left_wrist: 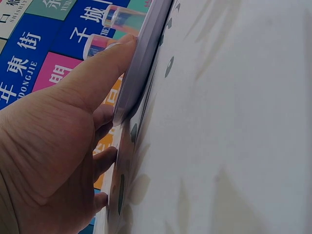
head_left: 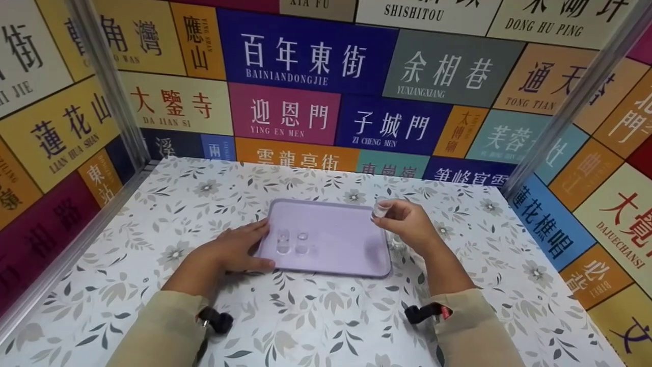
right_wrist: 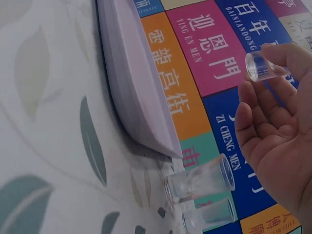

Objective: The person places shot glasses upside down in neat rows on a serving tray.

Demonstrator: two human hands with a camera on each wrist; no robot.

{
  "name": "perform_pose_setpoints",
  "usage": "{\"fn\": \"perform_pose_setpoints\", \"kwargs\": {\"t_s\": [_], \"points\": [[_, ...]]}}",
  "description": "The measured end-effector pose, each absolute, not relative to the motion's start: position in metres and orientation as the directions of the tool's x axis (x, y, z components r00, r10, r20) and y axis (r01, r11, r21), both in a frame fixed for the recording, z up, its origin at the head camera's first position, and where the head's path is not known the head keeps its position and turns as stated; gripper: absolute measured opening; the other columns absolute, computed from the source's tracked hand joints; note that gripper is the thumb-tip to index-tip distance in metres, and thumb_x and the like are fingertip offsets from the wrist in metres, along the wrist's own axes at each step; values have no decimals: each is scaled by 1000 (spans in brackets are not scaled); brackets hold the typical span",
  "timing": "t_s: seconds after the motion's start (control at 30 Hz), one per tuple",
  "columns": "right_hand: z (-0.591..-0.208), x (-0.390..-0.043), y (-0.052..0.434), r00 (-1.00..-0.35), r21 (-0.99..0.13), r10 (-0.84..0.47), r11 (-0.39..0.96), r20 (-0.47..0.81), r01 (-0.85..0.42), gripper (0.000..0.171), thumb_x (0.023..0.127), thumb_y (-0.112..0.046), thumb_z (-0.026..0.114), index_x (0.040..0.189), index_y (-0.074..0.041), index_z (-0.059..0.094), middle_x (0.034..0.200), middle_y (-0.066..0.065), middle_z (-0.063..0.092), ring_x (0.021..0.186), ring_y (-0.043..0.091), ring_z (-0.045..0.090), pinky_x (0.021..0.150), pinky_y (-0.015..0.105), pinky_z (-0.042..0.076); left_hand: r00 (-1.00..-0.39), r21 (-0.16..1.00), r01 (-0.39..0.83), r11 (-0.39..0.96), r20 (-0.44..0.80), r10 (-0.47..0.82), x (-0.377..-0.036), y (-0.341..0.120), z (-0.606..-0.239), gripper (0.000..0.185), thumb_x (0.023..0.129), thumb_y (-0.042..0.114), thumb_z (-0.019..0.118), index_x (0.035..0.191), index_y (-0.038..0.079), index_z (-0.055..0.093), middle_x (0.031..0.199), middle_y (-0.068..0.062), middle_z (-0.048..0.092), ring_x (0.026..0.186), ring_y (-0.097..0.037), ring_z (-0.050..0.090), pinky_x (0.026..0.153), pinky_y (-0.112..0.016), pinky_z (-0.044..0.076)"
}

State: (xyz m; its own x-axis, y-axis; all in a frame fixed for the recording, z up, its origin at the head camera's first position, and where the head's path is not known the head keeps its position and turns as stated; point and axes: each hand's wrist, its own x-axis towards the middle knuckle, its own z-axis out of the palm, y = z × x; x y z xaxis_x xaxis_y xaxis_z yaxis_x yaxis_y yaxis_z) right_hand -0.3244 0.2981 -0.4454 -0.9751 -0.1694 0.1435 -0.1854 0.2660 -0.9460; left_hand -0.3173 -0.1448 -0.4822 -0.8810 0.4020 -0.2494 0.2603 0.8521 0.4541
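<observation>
A lilac tray point(head_left: 336, 232) lies on the table. My left hand point(head_left: 232, 247) rests at its left end, the thumb on the rim near the front corner and the other fingers beside it. Two small clear cups point(head_left: 283, 242) stand on the tray's left part; in the left wrist view the cups point(left_wrist: 127, 19) rise past the rim. My right hand point(head_left: 410, 224) pinches another small clear cup point(head_left: 381, 208) between thumb and index finger, above the tray's far right corner. In the right wrist view the held cup point(right_wrist: 263, 66) is tilted.
Two more clear cups point(right_wrist: 202, 180) stand beside the tray's right end, partly hidden by my right hand in the head view. A leaf-patterned cloth point(head_left: 326, 316) covers the table. Colorful sign panels point(head_left: 305, 56) enclose the back and sides.
</observation>
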Motion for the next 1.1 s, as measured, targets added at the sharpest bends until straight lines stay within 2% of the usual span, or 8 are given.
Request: {"fn": "perform_pose_setpoints", "kwargs": {"t_s": [0.13, 0.33, 0.53, 0.73, 0.87, 0.97, 1.1], "points": [[-443, -325, 282, -972, -945, -185, 267, 144, -191, 42, 90, -15, 87, 128, -5, 73, 96, -6, 77, 89, 11, 70, 81, 23, 62, -885, 456, 244, 856, -256, 389, -316, -144, -482, 116, 81, 81, 74, 172, 37, 16, 183, 10, 8, 169, -39, 10, 136, -69, 8], [-438, -324, 257, -962, -954, -226, 219, 152, -203, 39, 90, -11, 86, 127, -4, 73, 98, -4, 78, 91, 11, 72, 82, 23, 63, -884, 460, 240, 855, -261, 389, -315, -144, -480, 116, 82, 80, 74, 172, 36, 16, 183, 9, 7, 169, -40, 10, 136, -69, 6], [-436, -324, 235, -946, -948, -266, 205, 184, -242, 42, 90, -10, 86, 129, -3, 74, 98, 2, 77, 88, 13, 70, 79, 22, 62, -885, 465, 229, 855, -267, 382, -315, -144, -478, 117, 81, 80, 75, 172, 37, 16, 183, 9, 7, 169, -40, 9, 135, -70, 7], [-433, -325, 217, -931, -954, -299, 150, 207, -260, 42, 90, -9, 86, 130, -3, 75, 99, -2, 77, 91, 14, 68, 78, 21, 61, -885, 466, 226, 855, -268, 380, -315, -144, -479, 117, 81, 80, 75, 172, 36, 16, 183, 10, 7, 169, -39, 9, 135, -70, 7], [-433, -326, 210, -921, -952, -313, 118, 233, -281, 42, 90, -6, 84, 130, 0, 74, 97, -4, 76, 88, 12, 67, 77, 21, 60, -879, 449, 278, 849, -237, 413, -316, -145, -481, 115, 84, 78, 74, 173, 31, 18, 183, 8, 9, 169, -37, 12, 136, -68, 8], [-435, -326, 207, -922, -946, -305, 141, 238, -291, 40, 91, -7, 84, 130, -2, 75, 97, -4, 74, 88, 13, 67, 78, 21, 60, -874, 443, 309, 842, -218, 435, -317, -145, -481, 114, 86, 76, 73, 173, 27, 19, 183, 5, 11, 169, -37, 14, 137, -67, 7], [-439, -326, 204, -931, -935, -289, 208, 222, -288, 36, 92, -13, 85, 127, -8, 77, 102, -1, 76, 94, 16, 71, 83, 23, 62, -876, 454, 296, 840, -222, 428, -317, -145, -481, 114, 85, 77, 74, 173, 29, 19, 183, 5, 10, 169, -39, 13, 137, -67, 6]]}}
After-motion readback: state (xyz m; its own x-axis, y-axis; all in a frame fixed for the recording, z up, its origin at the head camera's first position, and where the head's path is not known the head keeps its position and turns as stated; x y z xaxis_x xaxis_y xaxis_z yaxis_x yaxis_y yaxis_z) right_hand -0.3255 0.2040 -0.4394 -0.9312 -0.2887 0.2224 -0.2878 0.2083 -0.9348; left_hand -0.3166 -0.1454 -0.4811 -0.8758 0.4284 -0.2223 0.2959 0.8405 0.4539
